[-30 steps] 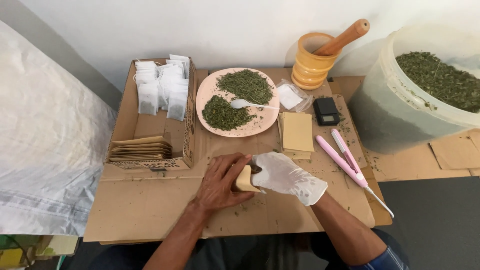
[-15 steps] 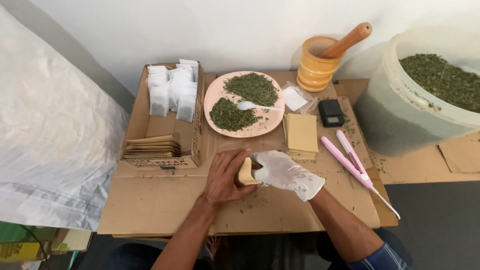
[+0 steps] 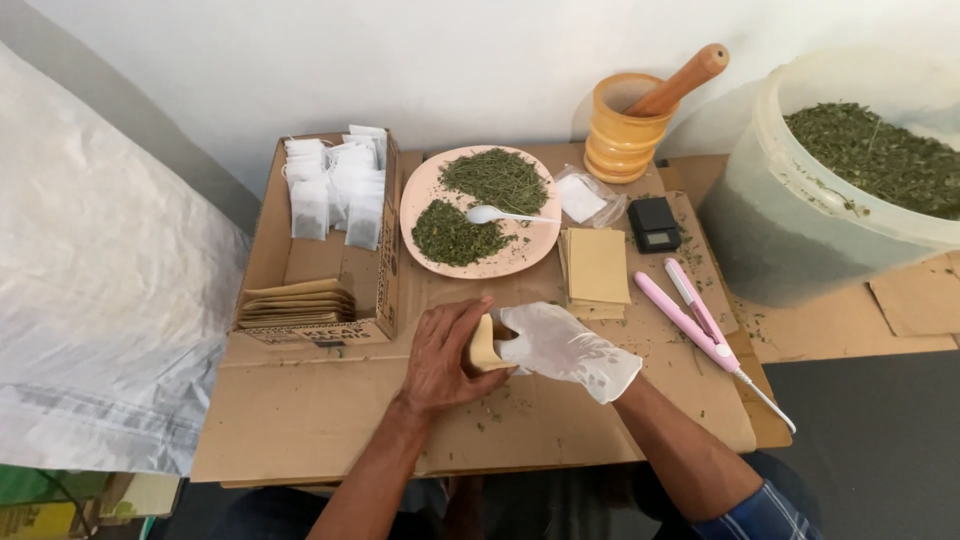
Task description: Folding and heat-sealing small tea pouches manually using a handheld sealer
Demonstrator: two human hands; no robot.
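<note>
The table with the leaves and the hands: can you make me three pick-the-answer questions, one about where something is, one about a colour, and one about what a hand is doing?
1. Where does the white spoon lie?
A. on the pink plate
B. in the cardboard box
C. inside the big tub

2. What colour is the long clamp tool at the right of the table?
A. green
B. pink
C. black

3. How is the small tan pouch held?
A. it lies alone on the cardboard
B. only the gloved hand touches it
C. between the bare left hand and the gloved right hand

Answers:
1. A, since the spoon rests between two heaps of dried green leaves on the plate.
2. B, since both its long arms are pink.
3. C, since both hands close on the pouch from either side.
</note>
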